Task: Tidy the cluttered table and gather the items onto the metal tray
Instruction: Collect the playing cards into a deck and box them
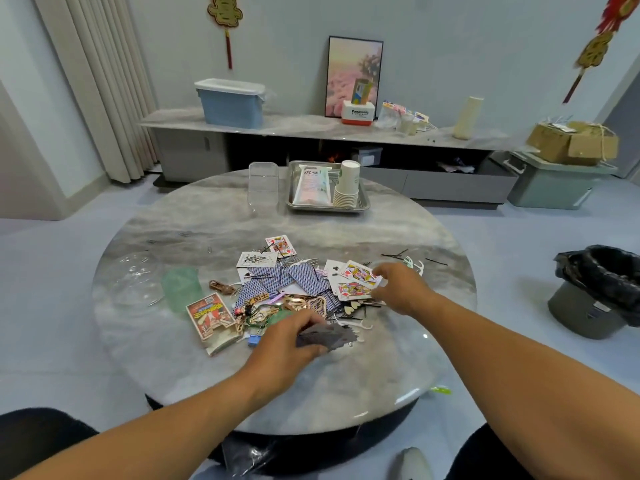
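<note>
Playing cards [301,278] lie scattered at the middle of the round marble table [346,230], some face up, some showing blue backs. My left hand [287,337] grips a small stack of cards [329,336] just above the table. My right hand [398,289] pinches face-up cards [358,277] at the right side of the pile. The metal tray [363,202] stands at the far edge, holding a white packet [311,185] and a stack of paper cups [347,185].
A card box [211,317], a green cup [181,287], a clear lid [133,275], wooden trinkets, hairpins [394,254] and floss picks litter the table. A clear plastic box [263,181] stands left of the tray. A bin with a black liner [599,292] sits on the floor at right.
</note>
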